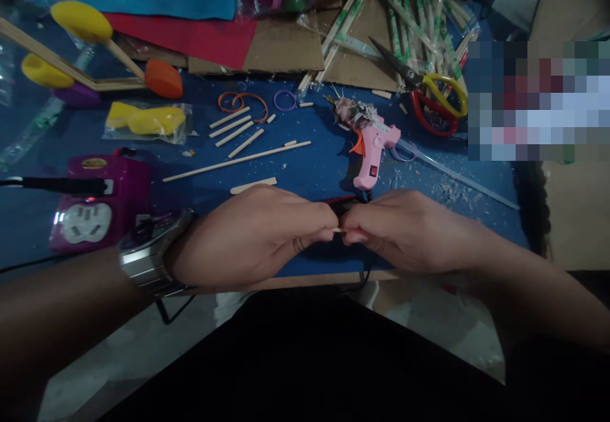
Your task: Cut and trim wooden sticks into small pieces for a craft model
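Both hands meet close to the table's front edge. My left hand (257,234), with a metal watch (152,253) on its wrist, is closed in a pinch. My right hand (414,231) mirrors it, fingertips almost touching the left ones. Between them shows a short bit of a thin wooden stick (338,229); the fingers hide the rest. Just beyond the hands lies a pink glue gun (376,145) with an orange trigger, its nozzle end covered in scraps. A flat wooden stick piece (253,185) with a rounded end lies by my left hand.
Several cut stick pieces (233,126), a long thin stick (238,161) and rubber bands (284,100) lie on the blue table. Scissors (431,95), a glue stick (462,174) and wrapped chopsticks (414,18) are right. A purple power socket (128,183) and balloons (82,21) are left.
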`<control>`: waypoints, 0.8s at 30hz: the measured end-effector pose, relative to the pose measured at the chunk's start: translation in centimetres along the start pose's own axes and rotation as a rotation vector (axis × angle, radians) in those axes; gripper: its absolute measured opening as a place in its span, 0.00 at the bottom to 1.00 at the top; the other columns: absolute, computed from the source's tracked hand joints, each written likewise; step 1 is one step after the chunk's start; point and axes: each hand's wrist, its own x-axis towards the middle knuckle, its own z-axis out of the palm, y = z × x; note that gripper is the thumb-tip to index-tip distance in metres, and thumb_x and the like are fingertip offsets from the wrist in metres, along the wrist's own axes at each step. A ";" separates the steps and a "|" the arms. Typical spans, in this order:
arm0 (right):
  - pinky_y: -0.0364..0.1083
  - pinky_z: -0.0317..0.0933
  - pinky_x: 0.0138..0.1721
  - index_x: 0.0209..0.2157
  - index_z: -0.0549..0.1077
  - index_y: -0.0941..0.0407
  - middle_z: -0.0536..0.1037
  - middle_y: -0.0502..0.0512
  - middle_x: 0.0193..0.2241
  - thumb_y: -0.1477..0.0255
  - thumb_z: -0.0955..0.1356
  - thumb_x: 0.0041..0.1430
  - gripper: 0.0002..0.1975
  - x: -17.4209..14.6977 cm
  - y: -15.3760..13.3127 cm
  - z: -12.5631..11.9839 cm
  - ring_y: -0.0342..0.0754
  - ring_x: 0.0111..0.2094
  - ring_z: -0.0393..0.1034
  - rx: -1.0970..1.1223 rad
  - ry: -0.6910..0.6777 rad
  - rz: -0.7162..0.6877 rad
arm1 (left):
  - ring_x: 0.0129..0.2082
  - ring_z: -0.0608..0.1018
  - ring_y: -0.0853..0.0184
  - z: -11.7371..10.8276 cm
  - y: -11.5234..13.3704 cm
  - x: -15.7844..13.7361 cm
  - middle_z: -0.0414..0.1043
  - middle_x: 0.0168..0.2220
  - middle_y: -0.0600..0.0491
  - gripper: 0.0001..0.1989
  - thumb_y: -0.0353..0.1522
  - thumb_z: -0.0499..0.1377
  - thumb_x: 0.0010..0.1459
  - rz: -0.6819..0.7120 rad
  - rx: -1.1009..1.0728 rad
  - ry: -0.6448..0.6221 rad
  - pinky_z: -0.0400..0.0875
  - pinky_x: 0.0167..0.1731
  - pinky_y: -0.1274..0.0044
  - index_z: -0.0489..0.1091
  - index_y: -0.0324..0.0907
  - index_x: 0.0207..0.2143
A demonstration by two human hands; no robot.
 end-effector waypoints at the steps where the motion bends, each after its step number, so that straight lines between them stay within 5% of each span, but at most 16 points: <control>1: 0.42 0.54 0.32 0.42 0.72 0.55 0.81 0.49 0.34 0.67 0.63 0.82 0.11 0.0 0.0 0.0 0.40 0.30 0.69 0.001 0.003 -0.003 | 0.31 0.79 0.70 0.0 0.0 0.0 0.82 0.34 0.60 0.14 0.33 0.50 0.79 0.001 -0.001 0.002 0.64 0.34 0.75 0.72 0.47 0.39; 24: 0.42 0.53 0.31 0.41 0.72 0.54 0.78 0.48 0.31 0.65 0.62 0.82 0.13 0.1 0.0 0.1 0.41 0.29 0.66 0.000 0.017 -0.005 | 0.31 0.79 0.70 0.0 -0.2 0.0 0.82 0.34 0.60 0.16 0.36 0.49 0.80 0.009 0.013 0.010 0.64 0.35 0.74 0.74 0.48 0.40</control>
